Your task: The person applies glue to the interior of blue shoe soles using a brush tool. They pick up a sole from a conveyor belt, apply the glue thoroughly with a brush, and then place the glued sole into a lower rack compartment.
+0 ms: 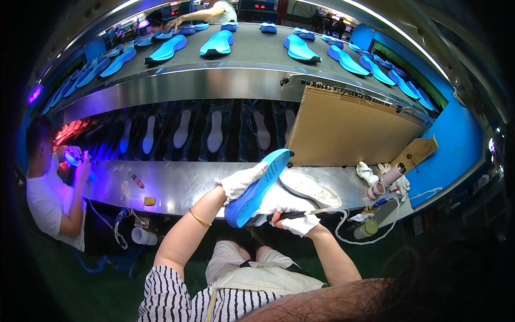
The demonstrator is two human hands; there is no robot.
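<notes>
My left hand (242,183), in a white glove, is closed around a blue shoe sole (264,188). The sole is tilted, its dark-tipped end pointing up and to the right above the bench. My right hand (300,224), also in white cloth with bare fingertips showing, grips a slim black-handled tool (293,214). A pale cable (338,221) runs from the tool to the right. The tool's working end is hidden near the sole's lower end. Just beyond my right hand, a white shoe sole (311,189) lies on white cloth on the bench.
A conveyor belt (247,48) carries several blue soles; below it, pale soles (214,132) line a dark shelf. A cardboard sheet (354,129) stands on the metal bench (177,182). Cylindrical containers (394,173) crowd the right. Co-workers (53,193) are at left and far side.
</notes>
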